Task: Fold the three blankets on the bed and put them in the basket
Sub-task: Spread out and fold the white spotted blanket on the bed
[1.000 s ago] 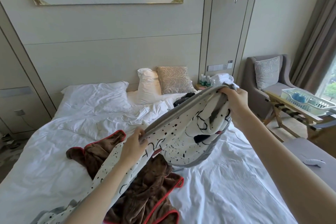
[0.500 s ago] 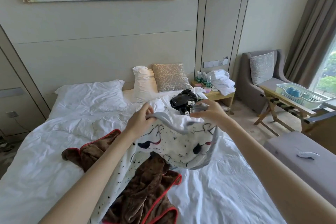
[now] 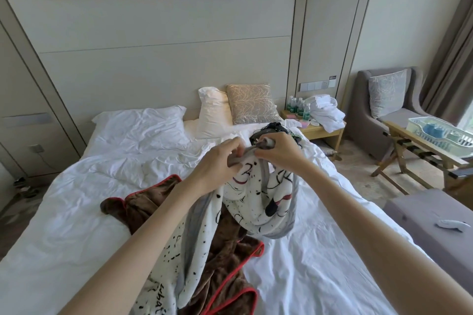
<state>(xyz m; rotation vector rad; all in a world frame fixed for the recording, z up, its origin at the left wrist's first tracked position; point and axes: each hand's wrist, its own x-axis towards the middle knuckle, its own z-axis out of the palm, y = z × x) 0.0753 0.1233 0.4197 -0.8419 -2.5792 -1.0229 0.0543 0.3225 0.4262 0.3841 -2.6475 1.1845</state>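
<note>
While left hand and right hand pinch it, spotted blanket hangs lengthwise.

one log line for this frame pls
phase: folding | left hand: pinches grey edge of spotted blanket | right hand: grips same edge beside it | brown blanket: crumpled on bed

A bed covered with a rumpled white duvet is seen. A brown blanket edged in red is spread crumpled at its near middle, and part of a white spotted blanket is draped over it. At the far end a flat white pillow is laid on the left; an upright white pillow and a beige patterned cushion are propped on the right, with a black object just in front of the cushion.
</note>
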